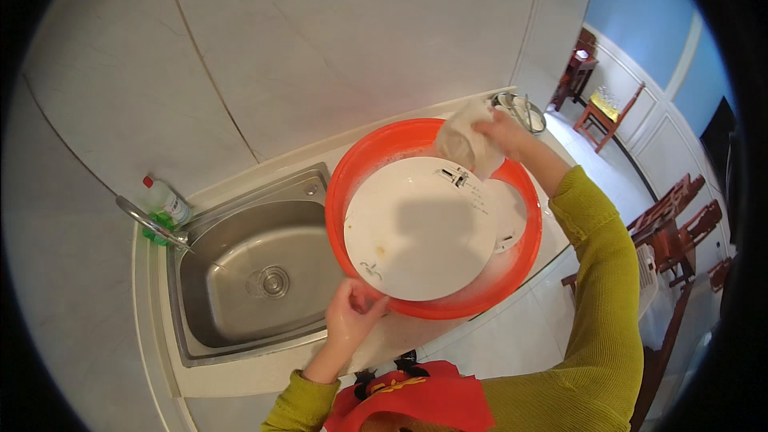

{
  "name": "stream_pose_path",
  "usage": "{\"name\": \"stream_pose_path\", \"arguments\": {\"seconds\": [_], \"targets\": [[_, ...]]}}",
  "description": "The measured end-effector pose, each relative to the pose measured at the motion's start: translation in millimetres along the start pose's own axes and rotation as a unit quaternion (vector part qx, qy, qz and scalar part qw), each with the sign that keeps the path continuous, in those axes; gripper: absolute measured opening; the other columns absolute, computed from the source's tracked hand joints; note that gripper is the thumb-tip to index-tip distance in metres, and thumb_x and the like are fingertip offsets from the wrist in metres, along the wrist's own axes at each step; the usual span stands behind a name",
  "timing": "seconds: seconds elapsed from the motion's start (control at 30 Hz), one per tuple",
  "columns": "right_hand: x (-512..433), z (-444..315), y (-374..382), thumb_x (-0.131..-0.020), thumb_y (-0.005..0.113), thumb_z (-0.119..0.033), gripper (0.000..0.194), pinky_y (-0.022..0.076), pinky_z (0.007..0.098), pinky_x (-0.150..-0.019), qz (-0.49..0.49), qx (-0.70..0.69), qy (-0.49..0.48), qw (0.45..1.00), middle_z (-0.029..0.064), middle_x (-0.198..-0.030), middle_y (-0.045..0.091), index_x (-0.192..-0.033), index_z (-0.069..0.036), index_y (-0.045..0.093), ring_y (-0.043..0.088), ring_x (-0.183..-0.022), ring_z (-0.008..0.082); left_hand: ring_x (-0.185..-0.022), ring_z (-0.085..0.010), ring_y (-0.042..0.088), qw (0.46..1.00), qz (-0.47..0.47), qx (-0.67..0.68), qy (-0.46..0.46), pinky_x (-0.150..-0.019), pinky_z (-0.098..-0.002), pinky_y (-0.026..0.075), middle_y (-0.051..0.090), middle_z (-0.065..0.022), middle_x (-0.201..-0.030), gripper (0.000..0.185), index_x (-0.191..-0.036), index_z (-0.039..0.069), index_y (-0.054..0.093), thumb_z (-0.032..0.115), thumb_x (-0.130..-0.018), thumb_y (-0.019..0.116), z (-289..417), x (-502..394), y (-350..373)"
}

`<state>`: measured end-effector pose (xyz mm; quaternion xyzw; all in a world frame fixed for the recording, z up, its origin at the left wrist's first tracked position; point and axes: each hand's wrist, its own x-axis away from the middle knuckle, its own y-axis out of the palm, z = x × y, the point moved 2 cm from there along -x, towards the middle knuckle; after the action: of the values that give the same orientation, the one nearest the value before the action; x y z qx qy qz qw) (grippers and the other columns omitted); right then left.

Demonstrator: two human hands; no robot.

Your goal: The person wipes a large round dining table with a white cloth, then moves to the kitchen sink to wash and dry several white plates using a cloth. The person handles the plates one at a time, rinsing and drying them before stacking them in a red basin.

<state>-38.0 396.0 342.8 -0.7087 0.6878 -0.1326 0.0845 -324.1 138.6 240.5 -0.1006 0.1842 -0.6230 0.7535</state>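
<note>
A large white plate with dark painted designs and small yellow-brown food spots lies over a red plastic basin. My left hand is at the plate's near left edge, pinching the rim, with some fingertips hidden. My right hand grips a wet whitish cloth above the basin's far side, just beyond the plate. Partly beneath the large plate, a smaller white plate rests in the basin. Soapy foam shows around the plates.
Left of the basin is a stainless steel sink with a thin stream from its faucet. Bottles stand behind the faucet. A metal bowl of dishes sits at the counter's far right corner. Wooden chairs stand beyond.
</note>
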Motion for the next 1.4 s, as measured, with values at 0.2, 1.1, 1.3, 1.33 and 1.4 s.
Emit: {"name": "stream_pose_path", "arguments": {"seconds": [0.2,1.1,1.3,1.33,1.4], "targets": [[71,-69,10,-0.082,0.057,-0.015,0.035,0.0481,0.0348,-0.081,-0.023,-0.087,0.005,0.996,0.0108,-0.103,0.058,-0.112,-0.001,0.049,0.057,-0.093,0.0207,-0.052,-0.0158,0.053,0.959,-0.088,-0.194,0.185,-0.046,-0.028,0.041,0.053,-0.0015,-0.056,0.035,-0.067,0.009,0.053,0.032,-0.06,0.077,29,-38,-8],[61,28,86,-0.085,0.045,-0.043,0.046,0.0264,0.0578,-0.096,0.022,0.65,-0.289,0.702,0.0125,-0.135,0.034,-0.126,-0.023,0.044,0.027,-0.127,0.0337,-0.066,-0.0217,0.059,0.974,-0.073,-0.107,0.186,-0.06,-0.0317,0.047,0.062,-0.0075,-0.074,0.036,-0.098,0.015,0.067,0.035,-0.069,0.069,-7,-51,0],[128,29,127,-0.081,0.046,-0.054,0.057,0.0242,0.059,-0.097,-0.091,0.595,-0.297,0.741,0.018,-0.136,0.03,-0.127,-0.021,0.044,0.023,-0.128,0.0383,-0.067,-0.0224,0.058,0.972,-0.09,-0.147,0.158,-0.061,-0.0321,0.047,0.063,-0.0076,-0.077,0.041,-0.102,0.015,0.065,0.036,-0.067,0.071,-10,-63,-9],[130,31,143,-0.082,0.045,-0.053,0.056,0.0246,0.0589,-0.097,-0.1,0.588,-0.316,0.737,0.0171,-0.136,0.031,-0.127,-0.021,0.044,0.023,-0.128,0.0378,-0.071,-0.0233,0.059,0.973,-0.106,-0.15,0.142,-0.063,-0.0329,0.047,0.063,-0.0075,-0.081,0.043,-0.104,0.016,0.064,0.039,-0.068,0.069,-13,-64,-8],[121,32,169,-0.083,0.044,-0.052,0.054,0.0254,0.0583,-0.097,-0.117,0.561,-0.352,0.74,0.0153,-0.136,0.031,-0.127,-0.021,0.044,0.024,-0.128,0.0367,-0.075,-0.0238,0.06,0.975,-0.127,-0.137,0.115,-0.065,-0.0335,0.047,0.063,-0.0074,-0.083,0.045,-0.106,0.017,0.063,0.04,-0.068,0.068,-18,-64,-5]]}}
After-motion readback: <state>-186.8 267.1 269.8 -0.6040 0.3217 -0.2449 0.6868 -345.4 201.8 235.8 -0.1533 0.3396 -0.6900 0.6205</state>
